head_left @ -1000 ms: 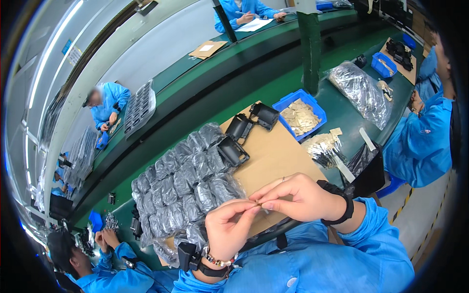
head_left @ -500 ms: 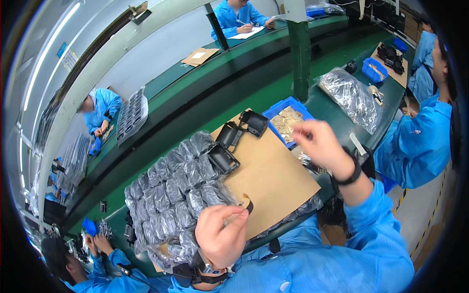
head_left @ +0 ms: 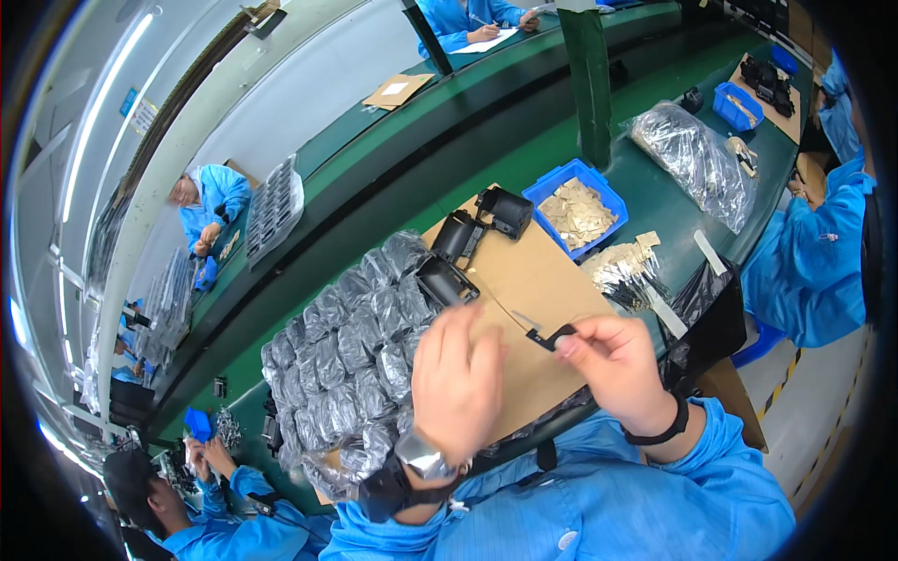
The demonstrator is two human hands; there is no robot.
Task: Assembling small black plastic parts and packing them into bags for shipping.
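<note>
My right hand [head_left: 615,363], over the right part of a brown cardboard sheet [head_left: 524,393], pinches a small black part with a thin wire [head_left: 547,338] between thumb and fingers. The wire end points up and left over the cardboard. My left hand [head_left: 458,379] is back up beside the bagged pieces, its fingers stretched out and the thumb apart. Its fingertips lie just below a black plastic housing [head_left: 443,282]; whether they touch it I cannot tell. Two more black housings, one in the middle [head_left: 458,237] and one at the right [head_left: 506,211], stand along the cardboard's far edge.
Rows of bagged dark pieces [head_left: 346,337] lie left of the cardboard. A blue bin [head_left: 613,201] holds flat tan pieces. Beside it lies a pile of thin wired parts [head_left: 622,271]. Further right is a large clear plastic bag [head_left: 687,154]. Co-workers in blue sit around the green bench.
My right hand has come down from beside the blue bin and now holds the black part. The curved strip in my left fingers no longer shows; that hand has moved up. The view has shifted.
</note>
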